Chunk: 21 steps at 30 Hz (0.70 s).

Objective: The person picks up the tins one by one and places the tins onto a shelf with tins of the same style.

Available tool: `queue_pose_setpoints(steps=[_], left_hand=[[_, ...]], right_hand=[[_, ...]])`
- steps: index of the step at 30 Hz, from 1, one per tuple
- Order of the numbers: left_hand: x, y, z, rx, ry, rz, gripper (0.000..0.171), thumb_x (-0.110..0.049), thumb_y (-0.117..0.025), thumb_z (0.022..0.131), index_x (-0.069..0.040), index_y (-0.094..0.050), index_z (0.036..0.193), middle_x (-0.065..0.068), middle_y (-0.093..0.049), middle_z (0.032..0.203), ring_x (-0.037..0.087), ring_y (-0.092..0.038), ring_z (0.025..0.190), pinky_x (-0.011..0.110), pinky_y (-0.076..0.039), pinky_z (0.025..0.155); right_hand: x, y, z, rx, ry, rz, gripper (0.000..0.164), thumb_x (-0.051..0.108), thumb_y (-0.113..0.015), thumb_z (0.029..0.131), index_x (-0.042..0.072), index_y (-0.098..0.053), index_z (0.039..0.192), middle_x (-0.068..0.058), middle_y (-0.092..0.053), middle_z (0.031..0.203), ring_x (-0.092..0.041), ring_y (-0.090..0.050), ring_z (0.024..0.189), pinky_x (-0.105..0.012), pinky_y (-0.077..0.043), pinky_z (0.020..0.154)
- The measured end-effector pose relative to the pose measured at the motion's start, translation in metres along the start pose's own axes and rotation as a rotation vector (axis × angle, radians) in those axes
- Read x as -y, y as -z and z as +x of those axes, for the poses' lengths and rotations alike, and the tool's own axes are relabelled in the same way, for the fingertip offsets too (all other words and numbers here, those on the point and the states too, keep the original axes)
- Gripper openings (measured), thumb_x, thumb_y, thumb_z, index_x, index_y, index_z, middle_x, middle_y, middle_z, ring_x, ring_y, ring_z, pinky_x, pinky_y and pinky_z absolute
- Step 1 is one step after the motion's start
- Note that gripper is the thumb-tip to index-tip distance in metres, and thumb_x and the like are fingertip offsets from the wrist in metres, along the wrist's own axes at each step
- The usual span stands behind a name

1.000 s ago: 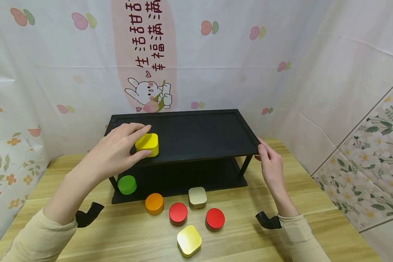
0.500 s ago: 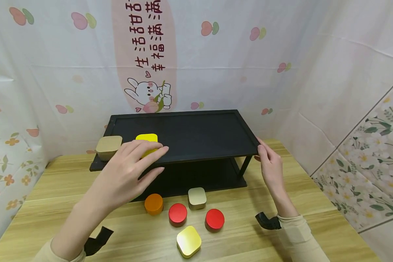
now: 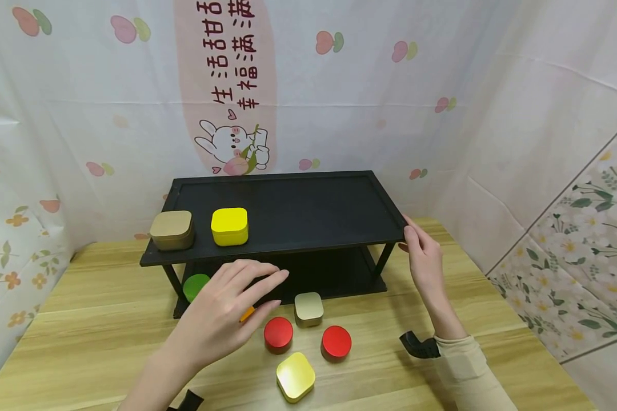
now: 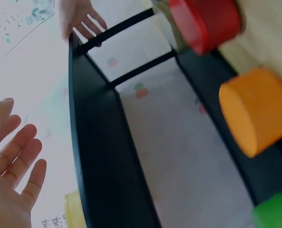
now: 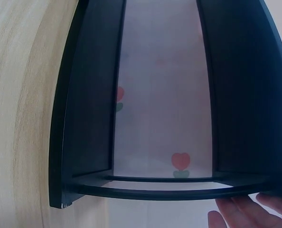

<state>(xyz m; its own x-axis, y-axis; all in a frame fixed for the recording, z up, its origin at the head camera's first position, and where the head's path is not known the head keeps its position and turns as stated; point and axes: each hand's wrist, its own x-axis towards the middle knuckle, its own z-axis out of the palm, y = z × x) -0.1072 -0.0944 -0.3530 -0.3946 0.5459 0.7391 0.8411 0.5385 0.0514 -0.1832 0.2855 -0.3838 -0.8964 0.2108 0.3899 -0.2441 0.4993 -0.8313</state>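
My left hand (image 3: 228,314), its fingers apart and holding nothing, hovers over the table before the two-tier black shelf (image 3: 308,208). It hides most of an orange round tin (image 4: 257,114), fully visible in the left wrist view. At the right end, my right hand (image 3: 425,257) grips the top tier's edge, thumb outermost. A tan square tin (image 3: 172,230) and a yellow square tin (image 3: 229,226) sit on the top tier's left side. Below them, a green round tin (image 3: 195,286) stands on the lower tier, partly behind my left hand.
On the wooden table in front of the shelf are two red round tins, one left (image 3: 279,334) and one right (image 3: 336,342), a cream square tin (image 3: 309,308) and a pale yellow square tin (image 3: 295,377). A printed curtain (image 3: 339,114) hangs behind the shelf.
My left hand has let go of the yellow square tin on the top tier, then moved down and right toward the orange tin. My right hand stays at the shelf's edge.
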Motion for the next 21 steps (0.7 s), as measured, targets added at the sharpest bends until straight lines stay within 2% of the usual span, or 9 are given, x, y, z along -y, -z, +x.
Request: queue_pose_setpoints(steps=[4, 7, 15, 18, 21], left_hand=[[-0.007, -0.011, -0.007, 0.029, 0.030, -0.025, 0.044, -0.024, -0.077, 0.091, -0.017, -0.068, 0.134, -0.001, -0.069, 0.124, 0.017, -0.062, 0.115, 0.030, -0.048, 0.103], [-0.011, -0.019, -0.010, 0.043, 0.028, -0.036, 0.047, -0.022, -0.079, 0.088, -0.017, -0.068, 0.134, -0.001, -0.069, 0.124, 0.016, -0.062, 0.115, 0.030, -0.051, 0.101], [-0.022, -0.033, -0.022, 0.101, 0.048, -0.057, 0.045, -0.032, -0.070, 0.097, -0.020, -0.063, 0.140, -0.004, -0.068, 0.122, 0.012, -0.061, 0.111, 0.029, -0.055, 0.095], [-0.025, -0.036, -0.025, 0.148, 0.077, -0.050, 0.049, -0.033, -0.073, 0.094, -0.021, -0.062, 0.140, -0.005, -0.068, 0.122, 0.010, -0.061, 0.109, 0.029, -0.057, 0.092], [-0.028, -0.039, -0.027, 0.238, 0.117, -0.028, 0.052, -0.037, -0.076, 0.091, -0.022, -0.063, 0.139, -0.007, -0.067, 0.121, 0.008, -0.060, 0.107, 0.028, -0.058, 0.091]], right_hand=[[0.000, -0.001, 0.000, -0.004, -0.003, -0.002, 0.049, 0.043, -0.039, 0.110, 0.020, -0.053, 0.152, -0.009, -0.057, 0.152, 0.017, -0.056, 0.110, -0.006, -0.052, 0.088], [0.000, -0.001, 0.000, -0.005, -0.006, -0.001, 0.049, 0.043, -0.039, 0.110, 0.021, -0.053, 0.151, -0.008, -0.058, 0.152, 0.018, -0.056, 0.109, -0.005, -0.052, 0.088], [0.000, -0.002, 0.000, -0.005, -0.001, 0.003, 0.048, 0.042, -0.040, 0.111, 0.020, -0.054, 0.151, -0.009, -0.058, 0.151, 0.018, -0.056, 0.109, -0.006, -0.052, 0.088], [0.000, -0.002, -0.001, -0.002, -0.002, 0.001, 0.047, 0.042, -0.039, 0.111, 0.022, -0.054, 0.151, -0.009, -0.058, 0.152, 0.018, -0.056, 0.110, -0.007, -0.052, 0.089], [0.001, -0.001, 0.000, -0.005, -0.005, 0.003, 0.047, 0.043, -0.039, 0.111, 0.023, -0.054, 0.151, -0.008, -0.058, 0.152, 0.017, -0.057, 0.110, -0.010, -0.054, 0.091]])
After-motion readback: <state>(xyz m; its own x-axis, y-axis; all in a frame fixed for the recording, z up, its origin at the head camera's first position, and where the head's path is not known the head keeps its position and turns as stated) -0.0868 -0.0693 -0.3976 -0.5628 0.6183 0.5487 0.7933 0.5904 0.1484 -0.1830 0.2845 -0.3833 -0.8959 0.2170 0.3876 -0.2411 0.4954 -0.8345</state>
